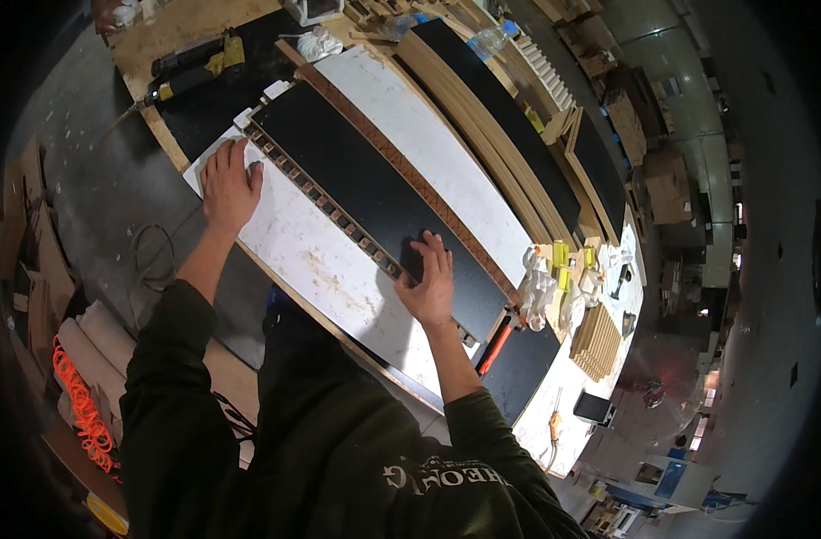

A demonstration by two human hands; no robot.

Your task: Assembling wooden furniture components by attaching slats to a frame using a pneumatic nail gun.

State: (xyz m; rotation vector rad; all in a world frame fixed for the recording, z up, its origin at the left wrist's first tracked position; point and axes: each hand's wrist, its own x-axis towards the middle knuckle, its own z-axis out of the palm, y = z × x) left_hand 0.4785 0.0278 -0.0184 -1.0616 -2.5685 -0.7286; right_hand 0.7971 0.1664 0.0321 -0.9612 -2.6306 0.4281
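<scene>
A long black panel (356, 171) lies on a white board (311, 260) before me. Along the panel's near edge runs a narrow strip with a row of small brown blocks (325, 205). My left hand (230, 186) rests by the strip's far left end, its fingers stretched out on the white surface and holding nothing. My right hand (430, 283) is over the near right part of the panel, fingers apart and slightly bent, thumb beside the strip. A brown wooden rail (401, 175) borders the panel's far side.
Stacked wooden boards with a black top (496, 117) stand beyond the rail. A yellow and black power drill (199, 74) lies at the back left. Right of the panel are a red-orange bar (495, 349), crumpled white wrapping (538, 287) and thin wooden strips (595, 343).
</scene>
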